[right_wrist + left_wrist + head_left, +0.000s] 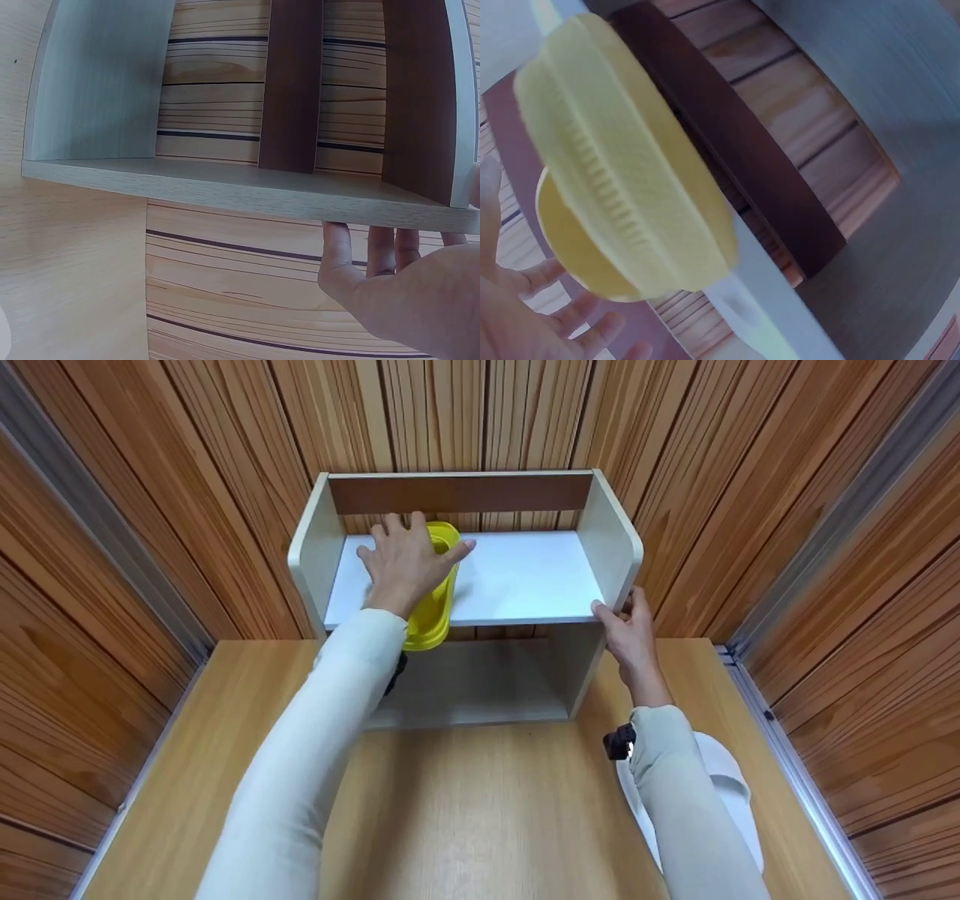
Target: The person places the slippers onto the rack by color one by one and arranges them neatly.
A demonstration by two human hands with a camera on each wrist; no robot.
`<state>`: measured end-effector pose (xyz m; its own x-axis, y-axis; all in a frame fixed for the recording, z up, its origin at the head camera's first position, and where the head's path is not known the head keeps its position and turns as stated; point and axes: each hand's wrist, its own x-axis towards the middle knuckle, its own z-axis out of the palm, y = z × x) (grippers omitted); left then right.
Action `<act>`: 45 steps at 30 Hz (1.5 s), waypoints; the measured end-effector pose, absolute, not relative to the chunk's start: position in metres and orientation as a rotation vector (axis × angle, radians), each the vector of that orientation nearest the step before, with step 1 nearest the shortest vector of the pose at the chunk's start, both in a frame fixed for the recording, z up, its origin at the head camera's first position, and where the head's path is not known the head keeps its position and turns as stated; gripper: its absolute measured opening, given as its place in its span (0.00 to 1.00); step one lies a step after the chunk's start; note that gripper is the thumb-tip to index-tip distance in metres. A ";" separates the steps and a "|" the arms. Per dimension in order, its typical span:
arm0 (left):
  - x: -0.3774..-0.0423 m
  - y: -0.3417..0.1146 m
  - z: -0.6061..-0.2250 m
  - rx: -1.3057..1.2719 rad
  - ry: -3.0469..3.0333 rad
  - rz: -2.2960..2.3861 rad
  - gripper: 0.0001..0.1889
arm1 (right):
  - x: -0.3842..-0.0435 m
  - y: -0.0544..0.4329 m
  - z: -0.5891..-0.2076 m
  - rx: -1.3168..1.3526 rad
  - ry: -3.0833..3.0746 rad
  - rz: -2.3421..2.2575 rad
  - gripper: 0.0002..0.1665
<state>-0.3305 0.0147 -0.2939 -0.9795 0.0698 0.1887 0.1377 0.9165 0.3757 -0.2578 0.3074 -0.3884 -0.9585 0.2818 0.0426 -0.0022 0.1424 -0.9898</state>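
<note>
A yellow slipper [429,619] is on the upper board of a small two-tier shelf [525,574], its near end jutting past the board's front edge. The left wrist view shows the ribbed side of its sole [622,165] and the curved strap. Over the slipper's left side is my left hand [409,564], fingers and thumb spread, not curled round it; whether the palm touches cannot be seen. My right hand [630,634] grips the shelf's right side panel [611,540], thumb at the front edge, fingers against the outer face, as the right wrist view also shows.
A white slipper [724,787] lies on the wooden table [480,810], partly under my right forearm. Wood-plank walls [435,412] close in the back and both sides. The shelf's lower tier [480,682] stands on the table near the back wall.
</note>
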 end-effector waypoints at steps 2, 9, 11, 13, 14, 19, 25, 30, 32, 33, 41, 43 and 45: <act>-0.328 0.010 -0.295 -0.173 -2.905 -0.611 0.52 | -0.257 0.308 -0.390 -0.281 -2.206 1.889 0.39; -0.312 -0.012 -0.303 -0.263 -2.874 -0.646 0.52 | -0.253 0.305 -0.390 -0.299 -2.203 1.863 0.39; -0.304 -0.018 -0.304 -0.298 -2.835 -0.636 0.51 | -0.253 0.304 -0.390 -0.304 -2.210 1.867 0.40; -0.296 -0.023 -0.304 -0.331 -2.783 -0.611 0.50 | -0.254 0.304 -0.389 -0.303 -2.206 1.872 0.40; -0.292 -0.026 -0.305 -0.342 -2.755 -0.602 0.50 | -0.254 0.304 -0.389 -0.303 -2.207 1.869 0.40; -0.273 -0.040 -0.308 -0.371 -2.628 -0.543 0.48 | -0.255 0.305 -0.387 -0.269 -2.185 1.874 0.38; -0.249 -0.064 -0.319 -0.342 -2.501 -0.550 0.46 | -0.254 0.304 -0.386 -0.259 -2.189 1.884 0.38; -0.229 -0.084 -0.326 -0.265 -2.399 -0.648 0.45 | -0.255 0.304 -0.387 -0.268 -2.181 1.892 0.38; -0.222 -0.091 -0.331 -0.233 -2.381 -0.673 0.45 | -0.256 0.304 -0.388 -0.266 -2.183 1.895 0.39; -0.219 -0.096 -0.334 -0.217 -2.376 -0.677 0.45 | -0.257 0.304 -0.388 -0.262 -2.184 1.897 0.39; -0.202 -0.128 -0.365 -0.008 -2.472 -0.727 0.51 | -0.257 0.306 -0.388 -0.287 -2.186 1.901 0.39; -0.199 -0.135 -0.376 0.053 -2.512 -0.742 0.54 | -0.256 0.305 -0.387 -0.299 -2.189 1.903 0.39; -0.196 -0.140 -0.388 0.101 -2.536 -0.758 0.55 | -0.255 0.304 -0.386 -0.303 -2.194 1.898 0.39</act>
<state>-0.1961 -0.1405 -0.3884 -0.8783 -0.2041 0.4324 0.0665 0.8434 0.5332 -0.2554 0.3038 -0.3860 -0.9535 0.2993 0.0345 0.0090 0.1426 -0.9897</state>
